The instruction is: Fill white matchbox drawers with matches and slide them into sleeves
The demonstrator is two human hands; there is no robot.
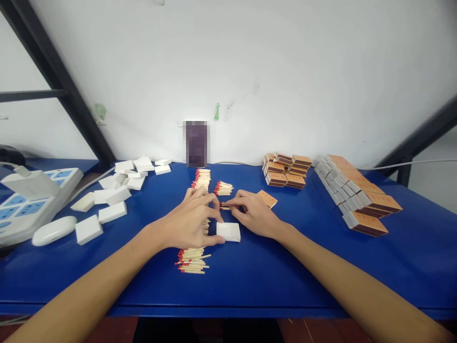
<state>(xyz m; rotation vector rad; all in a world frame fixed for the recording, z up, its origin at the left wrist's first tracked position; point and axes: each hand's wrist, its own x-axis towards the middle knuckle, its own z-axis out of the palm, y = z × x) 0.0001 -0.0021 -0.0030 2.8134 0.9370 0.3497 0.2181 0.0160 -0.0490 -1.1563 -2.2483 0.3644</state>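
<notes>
A small white matchbox tray (229, 232) lies on the blue table, and the thumb and index finger of my left hand (194, 219) close on its left end. My right hand (254, 213) pinches a few matches (224, 206) just beyond the tray; the fingers partly hide them. Under and around my left hand runs a column of red-headed matches (193, 261), partly covered by it. A smaller pile of matches (223, 188) sits just beyond my fingers. Behind my right hand lies an orange matchbox sleeve (267, 198).
Several white trays (112, 196) are scattered at the left, near a power strip (43, 200) and a white oval case (54, 230). Stacked matchboxes (286, 170) stand at the back, with rows of matchboxes (360, 193) at the right. A blurred dark rectangle (196, 144) leans on the wall.
</notes>
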